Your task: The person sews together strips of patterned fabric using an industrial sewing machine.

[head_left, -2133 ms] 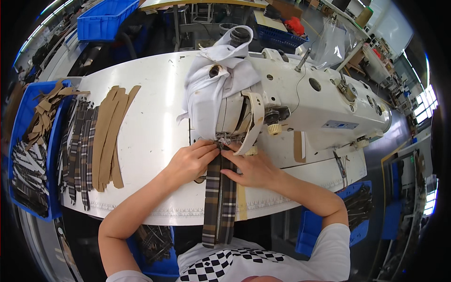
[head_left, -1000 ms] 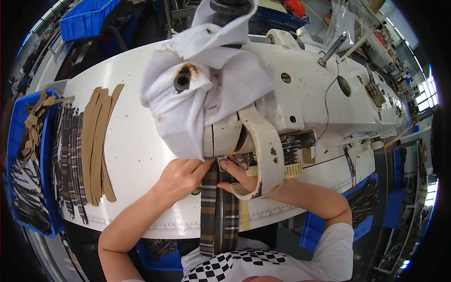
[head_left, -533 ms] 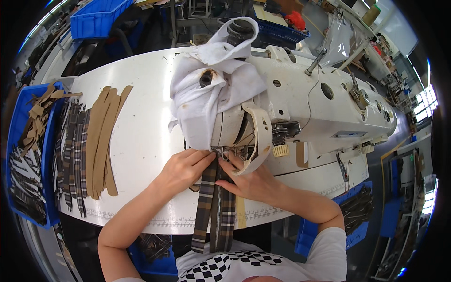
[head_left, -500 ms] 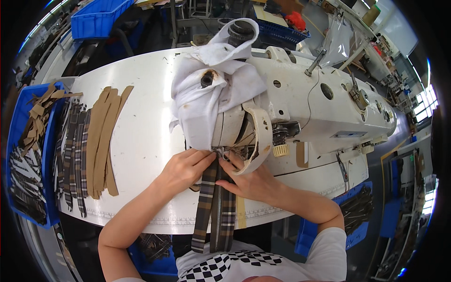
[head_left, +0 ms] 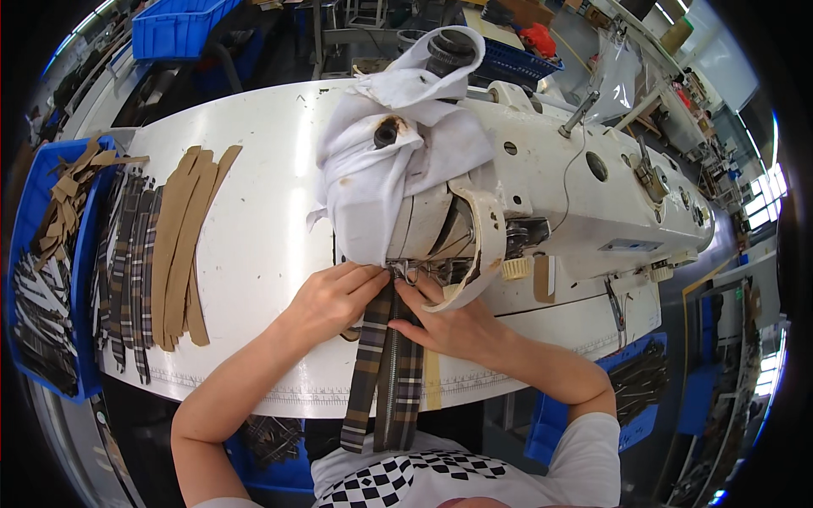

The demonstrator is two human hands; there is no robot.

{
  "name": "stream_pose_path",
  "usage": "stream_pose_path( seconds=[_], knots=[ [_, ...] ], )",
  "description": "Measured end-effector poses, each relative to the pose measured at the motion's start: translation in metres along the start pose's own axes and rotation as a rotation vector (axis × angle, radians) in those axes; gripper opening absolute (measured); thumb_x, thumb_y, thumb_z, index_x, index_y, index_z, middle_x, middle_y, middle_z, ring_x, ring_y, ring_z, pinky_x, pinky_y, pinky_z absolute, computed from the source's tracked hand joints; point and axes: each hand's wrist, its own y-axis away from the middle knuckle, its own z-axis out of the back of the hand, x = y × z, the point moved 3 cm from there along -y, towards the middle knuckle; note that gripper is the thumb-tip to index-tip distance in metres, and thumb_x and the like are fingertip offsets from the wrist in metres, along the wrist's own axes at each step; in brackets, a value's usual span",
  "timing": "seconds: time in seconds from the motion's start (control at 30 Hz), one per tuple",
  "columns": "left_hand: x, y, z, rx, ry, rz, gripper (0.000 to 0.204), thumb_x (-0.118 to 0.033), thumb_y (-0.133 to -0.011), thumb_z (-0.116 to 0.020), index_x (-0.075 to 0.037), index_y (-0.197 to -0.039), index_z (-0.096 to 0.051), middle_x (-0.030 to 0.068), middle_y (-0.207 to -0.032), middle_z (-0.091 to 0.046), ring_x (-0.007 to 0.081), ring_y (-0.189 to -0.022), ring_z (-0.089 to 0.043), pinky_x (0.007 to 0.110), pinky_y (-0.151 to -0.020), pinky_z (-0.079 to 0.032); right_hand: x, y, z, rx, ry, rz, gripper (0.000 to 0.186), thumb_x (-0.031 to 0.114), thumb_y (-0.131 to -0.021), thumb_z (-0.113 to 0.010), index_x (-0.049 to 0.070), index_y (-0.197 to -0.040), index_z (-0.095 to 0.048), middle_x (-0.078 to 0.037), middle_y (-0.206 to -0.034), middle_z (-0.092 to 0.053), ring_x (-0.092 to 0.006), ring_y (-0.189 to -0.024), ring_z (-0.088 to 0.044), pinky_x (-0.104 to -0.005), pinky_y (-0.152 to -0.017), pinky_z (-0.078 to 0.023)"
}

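A zipper strip point(head_left: 391, 389) with brown plaid fabric on both sides runs from beneath the sewing machine's needle area down over the table's front edge. At its upper left, my left hand point(head_left: 332, 298) has its fingers pressed together on the plaid fabric point(head_left: 366, 372). My right hand point(head_left: 447, 323) grips the strip from the other side, fingertips close to the metal presser foot point(head_left: 405, 271) and thumb lying lower on the fabric. The white sewing machine point(head_left: 584, 190) has white cloth point(head_left: 364, 182) wrapped over its head. A curved cream guard point(head_left: 487, 245) partly hides my right fingers.
Tan strips point(head_left: 186, 245) and plaid strips point(head_left: 127, 271) lie on the left of the white table point(head_left: 262, 186). A blue bin point(head_left: 82, 339) of scraps stands beyond them. Tweezers point(head_left: 615, 306) rest at right, above another blue bin point(head_left: 652, 406).
The whole view has shifted slightly, with the machine a little farther right. Both hands keep nearly the same hold beside the presser foot. No clear travel of the strip shows.
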Motion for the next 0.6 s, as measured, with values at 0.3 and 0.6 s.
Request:
stream_pose_path(
  seconds=[0.3,0.6],
  knots=[
    [0.0014,-0.0030,0.0015,0.011,0.062,0.034,0.040,0.005,-0.060,-0.063,0.004,-0.100,-0.066,0.0116,-0.098,-0.065,0.0218,-0.083,-0.064,0.031,-0.068,-0.057,-0.0008,-0.0012,0.0016,-0.012,0.025,0.022,0.049,0.039,-0.079,-0.072,0.003,-0.112,-0.064,-0.013,-0.105,-0.061,-0.0269,-0.092,-0.064,-0.0409,-0.081,-0.051],
    [0.0016,0.0021,-0.0006,0.053,0.068,0.069,0.041,0.004,-0.061,-0.064,0.003,-0.103,-0.067,0.0131,-0.106,-0.066,0.0263,-0.101,-0.064,0.029,-0.075,-0.058,-0.0029,-0.0018,0.0008,0.011,-0.051,0.061,0.052,0.033,-0.077,-0.076,-0.001,-0.113,-0.060,-0.020,-0.120,-0.056,-0.0340,-0.102,-0.058,-0.0379,-0.079,-0.054]
  ],
)
